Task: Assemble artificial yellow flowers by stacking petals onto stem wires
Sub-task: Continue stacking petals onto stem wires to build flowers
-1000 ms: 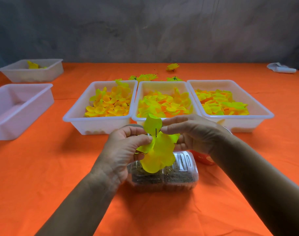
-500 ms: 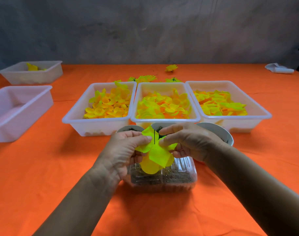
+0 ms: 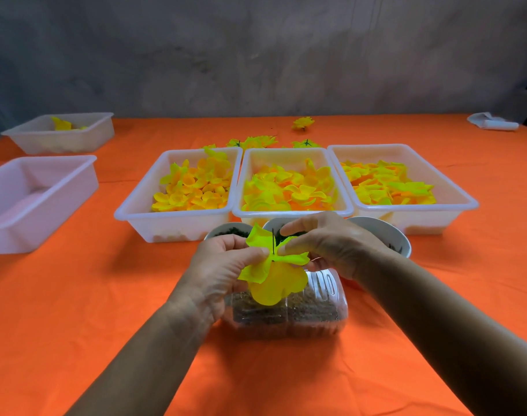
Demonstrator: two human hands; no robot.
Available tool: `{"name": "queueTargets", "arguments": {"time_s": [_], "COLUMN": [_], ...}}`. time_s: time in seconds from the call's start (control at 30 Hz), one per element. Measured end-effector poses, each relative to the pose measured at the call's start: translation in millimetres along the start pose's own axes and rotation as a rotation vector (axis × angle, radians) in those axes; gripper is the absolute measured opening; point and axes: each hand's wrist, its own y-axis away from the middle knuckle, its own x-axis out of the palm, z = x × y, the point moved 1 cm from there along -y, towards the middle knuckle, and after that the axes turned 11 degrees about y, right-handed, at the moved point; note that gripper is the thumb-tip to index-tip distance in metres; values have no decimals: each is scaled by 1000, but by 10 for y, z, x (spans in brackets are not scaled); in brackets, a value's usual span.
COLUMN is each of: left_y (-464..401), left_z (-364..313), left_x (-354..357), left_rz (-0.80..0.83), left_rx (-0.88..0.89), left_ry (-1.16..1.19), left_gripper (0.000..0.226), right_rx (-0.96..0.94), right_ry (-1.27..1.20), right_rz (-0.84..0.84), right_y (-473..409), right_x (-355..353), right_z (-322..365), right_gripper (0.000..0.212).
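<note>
A large yellow petal layer [image 3: 278, 280] sits threaded on a thin dark stem wire [image 3: 273, 240], whose tip sticks up above the petal's centre. My left hand [image 3: 223, 271] pinches the petal's left side at the wire, thumb on top. My right hand [image 3: 331, 244] pinches the right side, fingertips pressing beside the wire. Both hands hover over a clear plastic box [image 3: 310, 313] of dark bits. Three white trays hold loose petals: left tray [image 3: 142, 217], middle tray [image 3: 292, 213], right tray [image 3: 454, 205].
Small bowls [image 3: 385, 232] with dark pieces stand behind my hands. An empty tray [image 3: 46, 193] and another tray [image 3: 76, 136] with a yellow petal lie at far left. Finished flowers [image 3: 302, 123] lie behind the trays. A white cloth [image 3: 493, 123] is at far right.
The petal layer has slid down the wire, so more wire tip shows above it. Both hands have lowered slightly and kept their pinch.
</note>
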Motion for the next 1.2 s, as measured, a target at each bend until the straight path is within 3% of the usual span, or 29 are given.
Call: {"name": "queueTargets", "arguments": {"time_s": [0.2,0.63,1.2], "left_y": [28,54,-5], "left_z": [-18,-46,-19], "left_x": [16,37,89], "left_rz": [2,-10,-43], "left_rx": [37,41,43], "left_ry": [-18,-25,-3], "left_gripper": [12,18,20], "right_rx": [-47,-41,36], "right_ry": [-20,86,-43], "right_rz": [64,12,85], "right_y": [27,-13,-33], "right_x": [-19,8,56], "right_z": [59,101,88], "right_gripper": [25,27,23]}}
